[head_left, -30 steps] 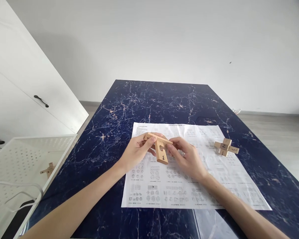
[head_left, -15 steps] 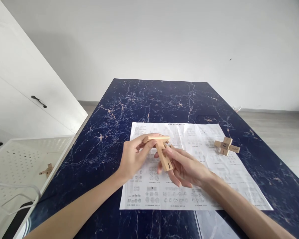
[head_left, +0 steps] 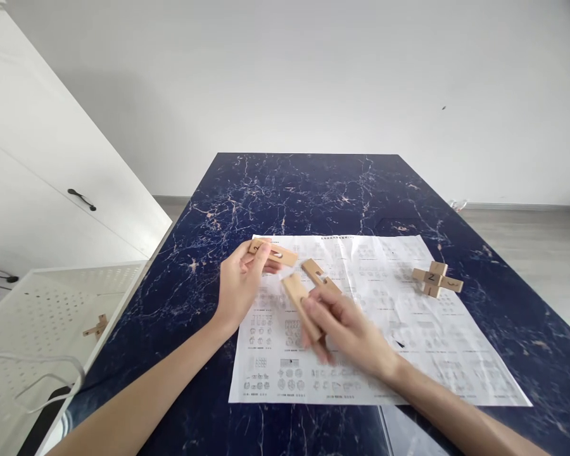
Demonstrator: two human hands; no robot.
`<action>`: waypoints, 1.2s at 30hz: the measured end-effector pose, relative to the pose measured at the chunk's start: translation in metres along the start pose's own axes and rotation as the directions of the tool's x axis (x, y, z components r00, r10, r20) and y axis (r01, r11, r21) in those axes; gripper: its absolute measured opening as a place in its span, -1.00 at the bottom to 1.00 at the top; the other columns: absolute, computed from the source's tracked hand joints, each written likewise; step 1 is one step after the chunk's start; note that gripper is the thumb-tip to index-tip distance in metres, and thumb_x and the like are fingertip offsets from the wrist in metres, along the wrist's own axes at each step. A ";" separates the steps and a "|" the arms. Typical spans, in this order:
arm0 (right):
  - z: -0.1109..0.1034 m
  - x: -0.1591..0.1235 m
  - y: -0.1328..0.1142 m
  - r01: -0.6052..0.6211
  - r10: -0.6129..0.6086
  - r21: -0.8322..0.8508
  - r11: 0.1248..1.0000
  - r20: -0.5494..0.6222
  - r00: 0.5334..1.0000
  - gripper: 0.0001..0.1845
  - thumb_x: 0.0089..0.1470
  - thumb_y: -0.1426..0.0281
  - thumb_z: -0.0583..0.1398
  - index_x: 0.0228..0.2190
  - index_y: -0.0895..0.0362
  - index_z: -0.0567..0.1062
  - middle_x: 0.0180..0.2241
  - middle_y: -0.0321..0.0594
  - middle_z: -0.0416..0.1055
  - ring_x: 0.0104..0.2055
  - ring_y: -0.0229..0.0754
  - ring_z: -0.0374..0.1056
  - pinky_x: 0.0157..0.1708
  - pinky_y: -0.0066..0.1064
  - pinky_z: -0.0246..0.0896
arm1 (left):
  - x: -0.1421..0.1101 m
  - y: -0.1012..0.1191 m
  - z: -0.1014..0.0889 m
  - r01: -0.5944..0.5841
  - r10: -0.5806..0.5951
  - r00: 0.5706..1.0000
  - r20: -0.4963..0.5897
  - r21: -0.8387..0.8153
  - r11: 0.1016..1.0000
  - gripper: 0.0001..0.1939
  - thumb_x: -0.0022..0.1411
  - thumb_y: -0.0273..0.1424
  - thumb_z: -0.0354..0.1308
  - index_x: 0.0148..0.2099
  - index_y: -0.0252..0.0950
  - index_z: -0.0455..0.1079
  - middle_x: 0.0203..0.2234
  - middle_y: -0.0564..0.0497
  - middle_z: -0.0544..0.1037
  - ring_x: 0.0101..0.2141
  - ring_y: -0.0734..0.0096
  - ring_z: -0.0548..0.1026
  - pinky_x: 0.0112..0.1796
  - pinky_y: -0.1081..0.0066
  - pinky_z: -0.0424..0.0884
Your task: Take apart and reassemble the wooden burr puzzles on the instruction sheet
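Observation:
Between the thumb and fingers of my left hand [head_left: 242, 278] is a slotted wooden puzzle piece [head_left: 280, 254] marked with a 2. My right hand [head_left: 344, 326], a little blurred, grips a second wooden puzzle piece [head_left: 297, 299] that slants toward me. Just beyond those fingers a third wooden piece [head_left: 320, 273] with a cutout lies at a slant; whether it rests on the paper or touches the right hand I cannot tell. The pieces in my two hands are apart. Beneath them spreads a printed sheet [head_left: 375, 316] covered in small diagrams.
An assembled wooden cross puzzle [head_left: 436, 278] sits at the sheet's right edge. The dark blue marbled table [head_left: 285, 196] reaches back toward the wall. To the left, a white perforated basket [head_left: 33, 310] holds another wooden cross [head_left: 96, 326] and a white cable [head_left: 71, 361].
The joined wooden pieces have come apart. My left hand has kept one and tilted it, while my right hand has turned another, and a third now shows separately behind it.

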State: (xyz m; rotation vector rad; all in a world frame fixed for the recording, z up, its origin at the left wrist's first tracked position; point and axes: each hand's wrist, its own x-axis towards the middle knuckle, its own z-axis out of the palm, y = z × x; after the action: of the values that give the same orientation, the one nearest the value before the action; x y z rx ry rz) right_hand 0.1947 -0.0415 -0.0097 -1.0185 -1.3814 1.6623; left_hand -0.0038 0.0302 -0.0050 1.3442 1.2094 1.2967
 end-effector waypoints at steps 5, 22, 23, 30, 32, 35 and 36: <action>-0.049 0.015 0.004 -0.049 -0.285 -0.610 0.791 -0.439 0.852 -0.50 0.45 -0.05 0.08 -0.37 0.04 0.45 -0.54 -0.26 0.43 -0.54 -0.18 0.26 -0.53 -0.32 0.09 | -0.007 -0.002 0.002 -0.092 0.032 0.972 0.235 0.250 0.964 -0.64 0.45 -0.05 0.24 -0.03 -0.26 0.53 -0.35 -0.01 0.67 -0.43 0.33 0.61 -0.42 0.41 0.49; -0.064 0.023 0.015 0.075 -0.392 -0.823 0.563 -0.186 0.901 -0.63 0.49 0.16 0.07 -0.03 0.03 0.62 -0.09 -0.05 0.62 -0.13 0.07 0.53 -0.18 -0.12 0.40 | -0.016 -0.016 -0.001 -0.577 0.276 0.803 0.528 0.573 0.582 -0.55 0.52 -0.11 0.16 0.26 -0.29 0.32 0.21 -0.28 0.43 0.25 -0.08 0.39 0.23 -0.05 0.39; -0.064 0.023 0.015 0.080 -0.377 -0.791 0.606 -0.197 0.905 -0.63 0.49 0.16 0.07 0.02 0.02 0.61 -0.11 -0.08 0.64 -0.16 0.05 0.54 -0.17 -0.13 0.41 | -0.017 -0.013 0.000 -0.608 0.269 0.771 0.577 0.544 0.578 -0.51 0.51 -0.09 0.17 0.29 -0.27 0.31 0.25 -0.27 0.41 0.29 -0.07 0.36 0.26 -0.05 0.37; -0.064 0.025 0.015 -0.011 -0.315 -0.655 0.755 -0.379 0.870 -0.70 0.44 0.17 0.10 -0.01 0.05 0.52 -0.12 -0.11 0.69 -0.27 -0.03 0.59 -0.22 -0.20 0.43 | -0.026 -0.010 0.010 -0.814 0.213 0.514 0.831 0.394 0.426 -0.41 0.54 -0.04 0.11 0.46 -0.16 0.27 0.50 -0.11 0.24 0.50 -0.06 0.12 0.45 -0.14 0.12; -0.063 0.025 0.016 -0.018 -0.317 -0.671 0.742 -0.374 0.872 -0.73 0.43 0.18 0.12 -0.04 0.04 0.52 -0.13 -0.12 0.69 -0.30 -0.04 0.58 -0.26 -0.22 0.41 | -0.026 -0.013 0.012 -0.809 0.213 0.534 0.818 0.422 0.409 -0.50 0.58 -0.12 0.07 0.44 -0.13 0.33 0.47 -0.06 0.30 0.49 -0.03 0.16 0.45 -0.13 0.12; -0.062 0.026 0.016 -0.017 -0.340 -0.699 0.715 -0.369 0.865 -0.76 0.41 0.20 0.14 -0.05 0.05 0.51 -0.15 -0.12 0.68 -0.35 -0.08 0.54 -0.28 -0.24 0.38 | -0.021 -0.017 0.012 -0.768 0.234 0.608 0.759 0.489 0.413 -0.55 0.62 -0.24 0.01 0.44 -0.14 0.34 0.42 -0.03 0.40 0.46 0.03 0.25 0.43 -0.10 0.18; -0.061 0.026 0.016 -0.013 -0.346 -0.702 0.712 -0.367 0.863 -0.76 0.40 0.21 0.15 -0.05 0.05 0.51 -0.15 -0.13 0.68 -0.38 -0.10 0.52 -0.29 -0.25 0.37 | -0.018 -0.018 0.010 -0.751 0.240 0.635 0.735 0.513 0.415 -0.55 0.62 -0.27 -0.01 0.44 -0.16 0.34 0.40 -0.04 0.42 0.45 0.04 0.27 0.42 -0.10 0.20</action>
State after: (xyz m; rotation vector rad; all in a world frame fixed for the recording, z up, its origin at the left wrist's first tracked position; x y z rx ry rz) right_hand 0.2388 0.0044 -0.0354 -1.5284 -1.7035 0.6363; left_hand 0.0056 0.0152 -0.0260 2.7598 0.9423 0.5349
